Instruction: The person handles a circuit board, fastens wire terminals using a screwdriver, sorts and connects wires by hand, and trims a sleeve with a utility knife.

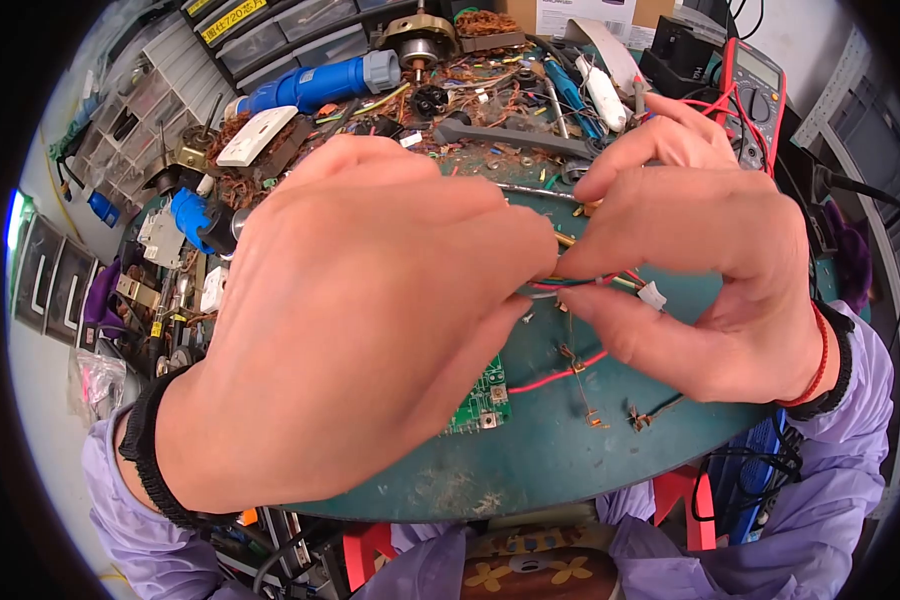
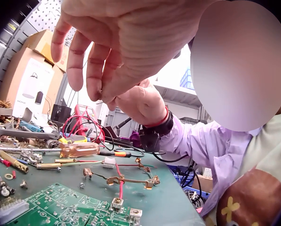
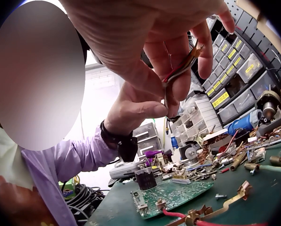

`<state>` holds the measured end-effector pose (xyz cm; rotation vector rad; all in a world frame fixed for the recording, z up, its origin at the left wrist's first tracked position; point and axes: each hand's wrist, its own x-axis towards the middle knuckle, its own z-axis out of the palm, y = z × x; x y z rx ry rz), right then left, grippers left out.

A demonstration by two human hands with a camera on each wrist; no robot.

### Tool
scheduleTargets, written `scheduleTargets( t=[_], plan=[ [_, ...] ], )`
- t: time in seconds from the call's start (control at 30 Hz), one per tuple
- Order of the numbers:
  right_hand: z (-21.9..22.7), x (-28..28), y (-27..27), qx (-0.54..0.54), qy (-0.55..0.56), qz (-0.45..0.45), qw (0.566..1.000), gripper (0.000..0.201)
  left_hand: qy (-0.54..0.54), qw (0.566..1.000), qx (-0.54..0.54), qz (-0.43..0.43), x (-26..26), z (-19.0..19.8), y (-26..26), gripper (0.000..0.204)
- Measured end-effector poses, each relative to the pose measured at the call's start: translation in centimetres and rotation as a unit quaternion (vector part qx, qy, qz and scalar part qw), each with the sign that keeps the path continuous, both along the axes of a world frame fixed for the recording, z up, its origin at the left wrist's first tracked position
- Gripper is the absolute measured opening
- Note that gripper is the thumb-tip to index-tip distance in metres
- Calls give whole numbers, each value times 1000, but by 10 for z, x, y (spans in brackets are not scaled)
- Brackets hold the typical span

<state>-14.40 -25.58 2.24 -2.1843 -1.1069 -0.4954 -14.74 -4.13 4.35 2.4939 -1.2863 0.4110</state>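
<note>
Several thin coloured wires [image 3: 172, 75] are pinched between the thumb and index finger of the right hand [image 1: 710, 250]. The left hand [image 1: 370, 290] is right beside it, its thumb and fingertips pinched together at the wires' other side. In the left wrist view, the left hand [image 2: 121, 47] hangs above the table with its other fingers loosely bent. Below the hands lies a green circuit board [image 1: 488, 400], with a red wire [image 1: 545, 381] running from it to small brass contact strips [image 2: 131, 181]. A white connector [image 1: 652, 295] lies under the right hand.
Loose screws and brass pieces, a screwdriver [image 2: 79, 149] and blue-handled pliers [image 1: 573, 95] lie about the green table [image 1: 410, 490]. A red multimeter [image 1: 753, 95] stands at the back right. Blue plugs [image 1: 315, 85] and parts drawers [image 1: 305, 25] are at the back left.
</note>
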Motion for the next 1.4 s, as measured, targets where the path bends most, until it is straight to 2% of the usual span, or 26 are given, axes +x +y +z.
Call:
scheduleTargets(
  t=[0.03, 0.1, 0.13, 0.23, 0.27, 0.33, 0.4, 0.5, 0.67, 0.73, 0.8, 0.87, 0.93, 1.07, 1.13, 1.23, 1.4],
  plan=[
    [-1, 1, 0, 1, -1, 1, 1000, 16, -1, 1000, 10, 9, 1, 1, -1, 22],
    [-4, 6, -1, 58, 79, 36, 995, 12, -13, 999, 23, 19, 3, 3, 0, 23],
    [-5, 9, -1, 61, 70, 37, 995, 12, 3, 1000, 21, 21, 4, 3, 1, 25],
    [-9, 12, -3, 117, 166, 36, 979, 8, 22, 999, 14, 27, 5, 1, 6, 31],
    [-8, 13, -3, 120, 155, 37, 980, 8, 31, 999, 5, 32, 6, 1, 7, 31],
    [-8, 16, -2, 125, 205, 45, 970, 7, 32, 999, -9, 33, 9, 1, 9, 30],
    [-11, 18, 2, 158, 206, 51, 964, 6, 57, 996, -37, 51, 10, 2, 10, 28],
    [-7, 19, 4, 169, 296, 58, 938, 6, 65, 995, -45, 59, 11, 4, 11, 21],
    [-14, 21, 4, 133, 190, 35, 972, 6, 92, 992, -65, 64, 13, 3, 10, 14],
    [-16, 21, 4, 113, 158, 23, 981, 6, 188, 970, -112, 105, 12, 2, 8, 11],
    [-20, 22, 4, 107, 99, 4, 989, 7, 209, 964, -132, 102, 13, 1, 6, 11],
    [-19, 20, 4, 110, 100, -3, 989, 7, 229, 956, -152, 97, 13, 2, 6, 10],
    [-16, 18, 4, 112, 102, -9, 988, 8, 172, 975, -117, 74, 12, 3, 6, 9],
    [-5, 10, 2, 63, 121, -9, 991, 9, 182, 974, -113, 73, 9, 6, 3, 8],
    [-3, 8, 1, 50, 122, -10, 991, 9, 288, 938, -163, 102, 7, 7, 1, 7],
    [-2, 9, 0, 44, 122, 12, 992, 8, 337, 918, -190, 92, 7, 8, 0, 7],
    [-3, 7, 1, 73, 101, 27, 992, 5, 346, 914, -201, 69, 6, 9, -2, 9]
  ],
)
